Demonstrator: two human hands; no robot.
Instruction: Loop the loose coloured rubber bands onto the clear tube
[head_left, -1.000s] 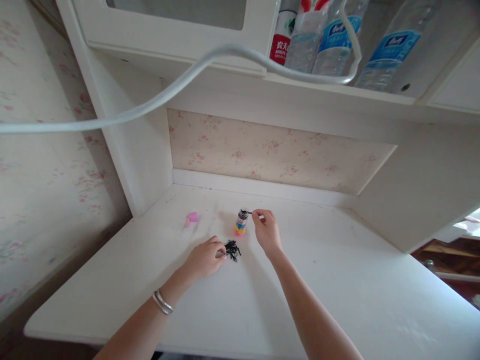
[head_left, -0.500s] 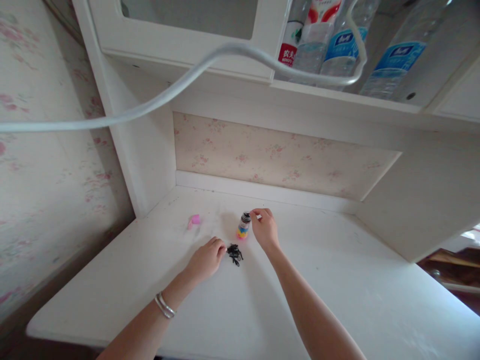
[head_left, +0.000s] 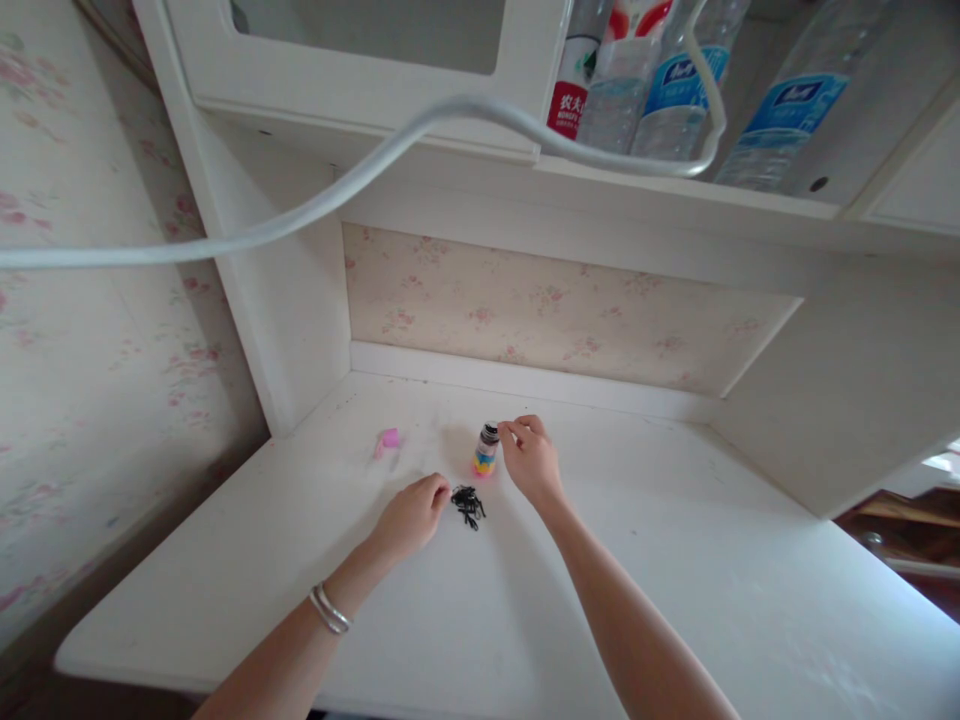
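A small upright bottle (head_left: 486, 452) with pink, yellow and blue bands and a dark top stands on the white desk (head_left: 675, 590). My right hand (head_left: 531, 461) is beside its top, fingers pinched together; what they hold is too small to name. A little heap of black hair ties (head_left: 468, 503) lies in front of the bottle. My left hand (head_left: 412, 516) rests on the desk with its fingertips curled at the heap's left edge. Two silver bangles (head_left: 328, 609) sit on my left wrist.
A small pink piece (head_left: 388, 439) lies at the back left of the desk. Above, a shelf holds several water bottles (head_left: 780, 110). A white cable (head_left: 315, 200) hangs across the view. A side panel (head_left: 277, 320) closes the left, another the right.
My right hand has drawn in closer to the bottle's top, and the thin black thing it held out a second ago no longer shows. My left hand stays at the heap.
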